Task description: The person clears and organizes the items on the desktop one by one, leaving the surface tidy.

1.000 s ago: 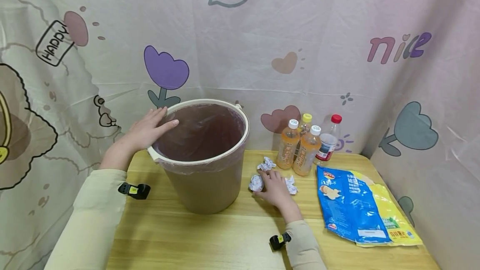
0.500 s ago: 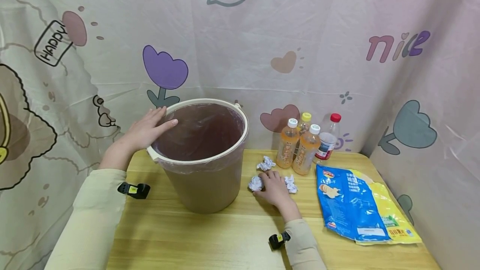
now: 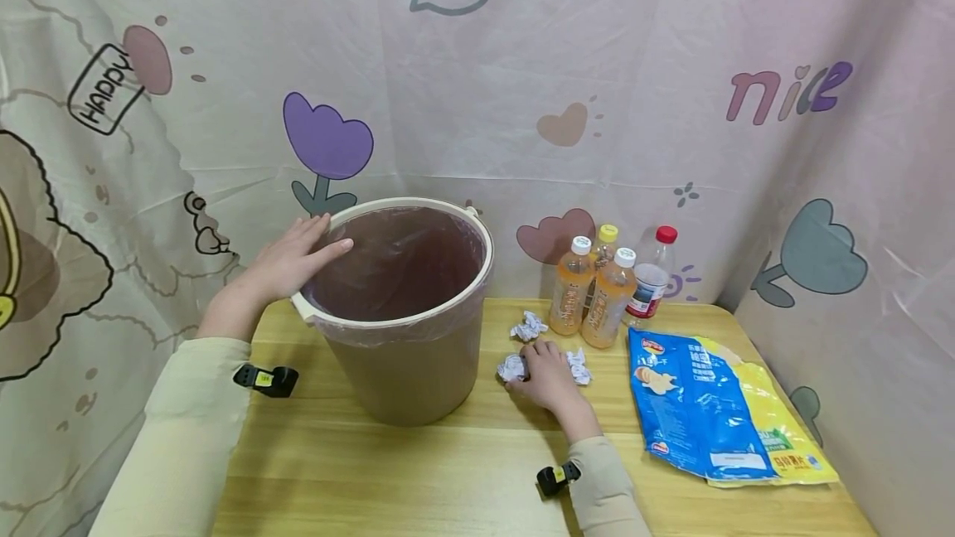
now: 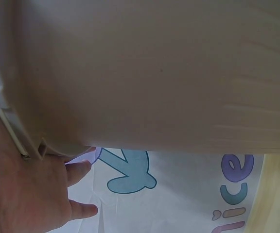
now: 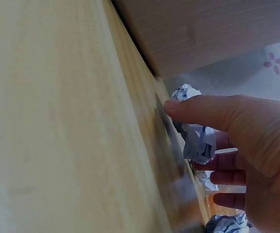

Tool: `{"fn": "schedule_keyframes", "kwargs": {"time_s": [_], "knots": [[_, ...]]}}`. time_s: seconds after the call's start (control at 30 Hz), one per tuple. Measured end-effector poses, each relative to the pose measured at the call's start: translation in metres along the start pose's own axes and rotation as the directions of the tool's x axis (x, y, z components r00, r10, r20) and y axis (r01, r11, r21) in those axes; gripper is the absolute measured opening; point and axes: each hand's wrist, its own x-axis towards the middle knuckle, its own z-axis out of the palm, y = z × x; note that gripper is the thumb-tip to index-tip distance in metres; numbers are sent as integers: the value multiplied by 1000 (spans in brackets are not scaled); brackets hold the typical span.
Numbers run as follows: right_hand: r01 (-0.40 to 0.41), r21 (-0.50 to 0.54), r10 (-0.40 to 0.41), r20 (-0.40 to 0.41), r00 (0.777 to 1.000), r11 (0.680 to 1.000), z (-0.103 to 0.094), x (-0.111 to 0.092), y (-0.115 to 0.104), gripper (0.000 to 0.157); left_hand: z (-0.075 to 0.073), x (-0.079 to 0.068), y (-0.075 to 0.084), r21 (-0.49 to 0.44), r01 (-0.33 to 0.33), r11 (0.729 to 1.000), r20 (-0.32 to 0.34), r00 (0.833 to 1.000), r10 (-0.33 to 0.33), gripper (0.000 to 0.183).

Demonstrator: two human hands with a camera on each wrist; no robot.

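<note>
While the left grip (image 3: pixel 287 259) lies spread, crumpled paper (image 5: pixel 196 141) sits pinched inside the right (image 3: pixel 550 377).

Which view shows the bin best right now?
The head view: it takes in the bin from top to base, with the liner inside. The left wrist view shows only its outer side, close up and cut off by the frame; the right wrist view catches just a lower part along the top edge.

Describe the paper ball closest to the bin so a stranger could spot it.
Find the big brown bin on the table. Just right of it is a crumpled white paper ball, the only one of three in the person's right grip.
</note>
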Motion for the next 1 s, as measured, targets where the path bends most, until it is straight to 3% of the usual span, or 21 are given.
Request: {"fn": "schedule_keyframes", "kwargs": {"time_s": [0.63,1.0], "knots": [[38,-31,-42,-148,988,999,-13,1,1,58,0,-1,1,-17,-15,1000,-17,1000,15,86],[31,-29,-36,-192,981,999,-26,-3,0,54,0,0,-1,-11,-14,1000,-10,1000,13,84]]}}
